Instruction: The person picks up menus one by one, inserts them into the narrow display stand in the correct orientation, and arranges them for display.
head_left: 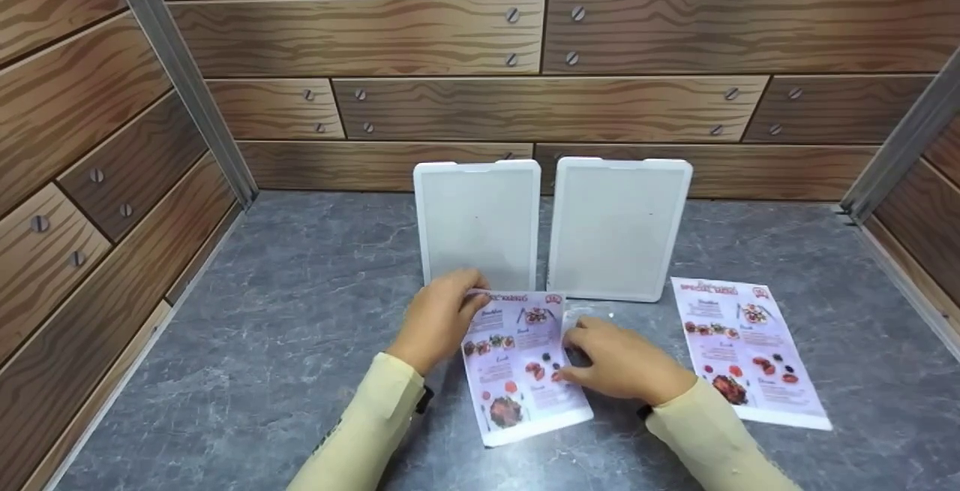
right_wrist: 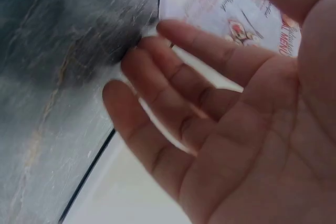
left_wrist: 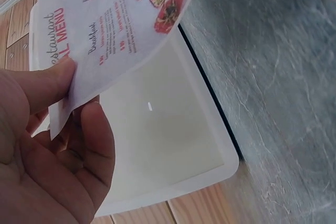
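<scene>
Between thumb and fingers, my left hand [head_left: 442,318] pinches the top left corner of a printed menu sheet [head_left: 525,382]. The left wrist view shows the thumb over the print of the menu [left_wrist: 118,30] and the fingers behind it. The sheet tilts up in front of a white display frame [head_left: 480,213] that stands upright. My right hand [head_left: 626,359] is at the menu's right edge, its fingers loosely spread. In the right wrist view the fingers [right_wrist: 157,87] are almost straight, with nothing held in the palm.
A second white frame [head_left: 619,228] stands upright right of the first. Another menu sheet [head_left: 750,356] lies flat on the grey marbled tabletop [head_left: 300,326] at the right. Wood-patterned panels [head_left: 450,33] wall in the back and both sides.
</scene>
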Available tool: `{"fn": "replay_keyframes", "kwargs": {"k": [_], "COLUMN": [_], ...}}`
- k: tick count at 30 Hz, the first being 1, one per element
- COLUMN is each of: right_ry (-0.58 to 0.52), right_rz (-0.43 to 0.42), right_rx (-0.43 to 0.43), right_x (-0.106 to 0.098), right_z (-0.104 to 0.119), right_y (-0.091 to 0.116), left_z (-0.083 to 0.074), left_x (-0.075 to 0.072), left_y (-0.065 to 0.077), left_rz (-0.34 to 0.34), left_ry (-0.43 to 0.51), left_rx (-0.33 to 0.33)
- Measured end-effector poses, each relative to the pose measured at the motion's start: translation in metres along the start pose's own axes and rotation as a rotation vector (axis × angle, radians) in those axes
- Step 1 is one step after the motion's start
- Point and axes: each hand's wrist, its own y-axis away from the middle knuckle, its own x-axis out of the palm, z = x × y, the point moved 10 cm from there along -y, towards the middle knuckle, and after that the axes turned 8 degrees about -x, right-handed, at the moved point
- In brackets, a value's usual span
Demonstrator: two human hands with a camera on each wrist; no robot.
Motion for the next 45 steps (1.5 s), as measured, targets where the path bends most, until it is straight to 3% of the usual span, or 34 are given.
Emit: {"fn": "replay_keyframes", "kwargs": {"k": [9,19,34,45], "right_ry": [0.046,0.007,-0.073,-0.080], "right_rz": [-0.036,-0.174,-0.324,-0.414], "right_rx": [0.135,0.177,0.194,0.158], "right_x": [-0.004,-0.019,-0.032,-0.041], "right_z": [-0.015,-0.020,-0.021,-0.018], "right_y": [0.001,-0.002,-0.001,-0.001], "left_z": [-0.005,-0.010,-0.013,-0.014], "left_x": [-0.011,-0.017,-0.022,-0.028], "left_y": [0.000,-0.002,-0.002,0.001], "left_rz": [-0.059,-0.091,-0.138,-0.179], "left_ry": [0.029,0.041,0.093,0.135], "left_rx": [0.025,0.040,0.051,0.038]}}
